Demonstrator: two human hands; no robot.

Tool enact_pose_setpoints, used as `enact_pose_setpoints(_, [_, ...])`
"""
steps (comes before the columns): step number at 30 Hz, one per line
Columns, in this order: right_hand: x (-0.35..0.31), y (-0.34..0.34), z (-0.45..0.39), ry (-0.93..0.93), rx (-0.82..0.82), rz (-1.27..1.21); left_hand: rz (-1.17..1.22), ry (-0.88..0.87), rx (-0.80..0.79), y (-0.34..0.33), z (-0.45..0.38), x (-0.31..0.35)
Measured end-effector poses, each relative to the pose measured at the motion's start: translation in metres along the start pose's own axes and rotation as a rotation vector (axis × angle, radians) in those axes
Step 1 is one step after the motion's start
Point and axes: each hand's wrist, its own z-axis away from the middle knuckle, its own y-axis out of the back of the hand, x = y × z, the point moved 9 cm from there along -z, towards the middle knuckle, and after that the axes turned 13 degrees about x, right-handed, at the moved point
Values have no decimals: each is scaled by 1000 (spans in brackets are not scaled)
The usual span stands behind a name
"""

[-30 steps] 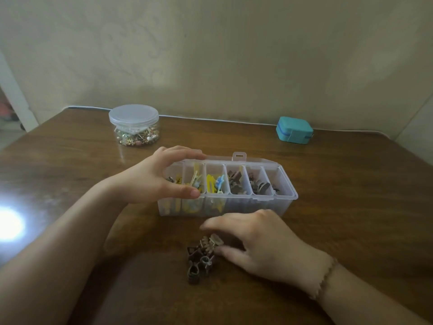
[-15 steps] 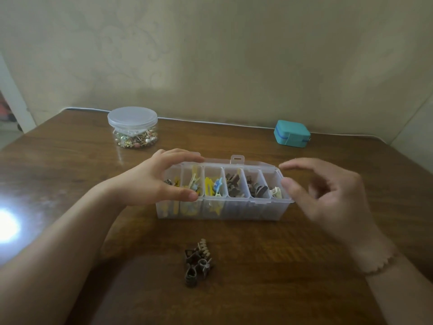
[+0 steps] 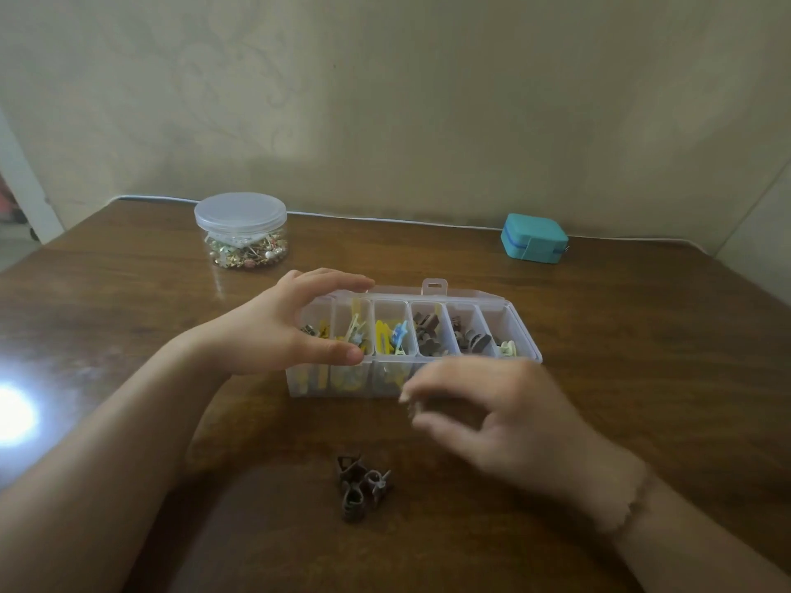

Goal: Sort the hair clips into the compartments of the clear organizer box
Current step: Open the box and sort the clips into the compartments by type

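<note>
With the left hand [image 3: 274, 331] gripping the organizer box [image 3: 520, 336] by its left end, the blurred right hand [image 3: 505, 425], grip unclear, hovers above the last brown clips [image 3: 359, 485], probably picking next.

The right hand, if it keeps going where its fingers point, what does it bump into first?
Probably nothing on the table. The right hand is blurred, its fingers pointing left, between the organizer box and the brown clips. Next along is the left forearm, though depth is unclear.
</note>
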Motion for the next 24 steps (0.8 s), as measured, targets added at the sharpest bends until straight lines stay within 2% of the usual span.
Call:
enact_pose_setpoints(4, [35,75,-9,-176,397,-58,6,3,-13,-1,0,0])
enact_pose_setpoints(5, [53,83,-10,-260,437,-63,10,3,-15,-1,0,0])
enact_pose_setpoints(8, [102,71,-4,-488,362,-34,16,6,-21,-1,0,0])
enact_pose_setpoints(9, [109,72,-1,-525,411,-53,12,6,-23,-1,0,1])
enact_pose_setpoints(10, [107,78,1,-519,509,-80,7,3,-22,-1,1,1])
enact_pose_setpoints(12, [83,87,-1,-384,651,-109,-3,9,-16,-1,1,0])
enact_pose_setpoints(14, [40,72,-8,-143,555,-131,-1,18,-18,-1,1,0])
enact_pose_setpoints(16, [-3,36,-9,47,301,-198,-5,8,-12,-1,1,1])
enact_pose_setpoints(18, [-27,-3,-1,115,36,-246,-12,2,-6,0,1,2])
enact_pose_setpoints(20, [-33,-35,11,137,-150,-169,-15,3,-9,0,1,2])
enact_pose_setpoints(24, [-25,-48,19,113,-150,-88,-15,14,-13,0,1,1])
